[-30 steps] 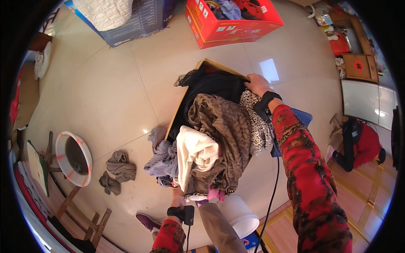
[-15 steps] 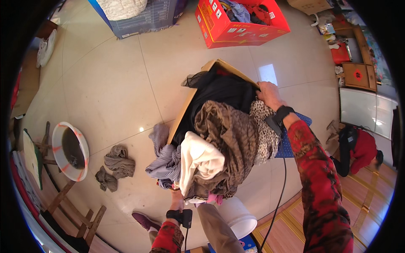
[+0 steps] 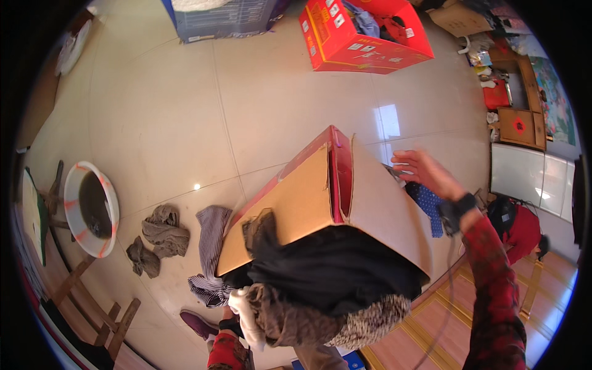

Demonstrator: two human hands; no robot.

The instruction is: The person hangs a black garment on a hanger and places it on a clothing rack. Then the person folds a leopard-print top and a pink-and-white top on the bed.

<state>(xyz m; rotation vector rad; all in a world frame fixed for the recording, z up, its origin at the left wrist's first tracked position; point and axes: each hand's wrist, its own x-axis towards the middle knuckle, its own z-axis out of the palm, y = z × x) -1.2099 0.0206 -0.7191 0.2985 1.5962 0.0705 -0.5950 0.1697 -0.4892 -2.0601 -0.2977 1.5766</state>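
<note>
A cardboard box [image 3: 290,203] is tipped toward me, its opening facing my body. Black cloth [image 3: 333,259], a brown scarf [image 3: 283,317], a leopard-print cloth [image 3: 370,324] and a white cloth [image 3: 243,317] bulge out over its near edge. A striped cloth [image 3: 213,240] hangs at its left side. My right hand [image 3: 428,172] is off the box, just right of its side, fingers apart and slightly blurred, nothing held. My left hand [image 3: 229,313] is low beside the white cloth, its fingers hidden. Right of the box shows a blue dotted cloth or surface [image 3: 428,206].
Brown crumpled cloths [image 3: 166,231] lie on the tiled floor at left, near a basin of dark water [image 3: 114,216]. A red box of clothes [image 3: 370,55] and a blue box [image 3: 228,21] stand at the far side. A person in red [image 3: 521,231] crouches at right.
The box has tipped up toward me, so its outer sides and base now show and the clothes slump nearer. My right hand has let go of its edge and moved right.
</note>
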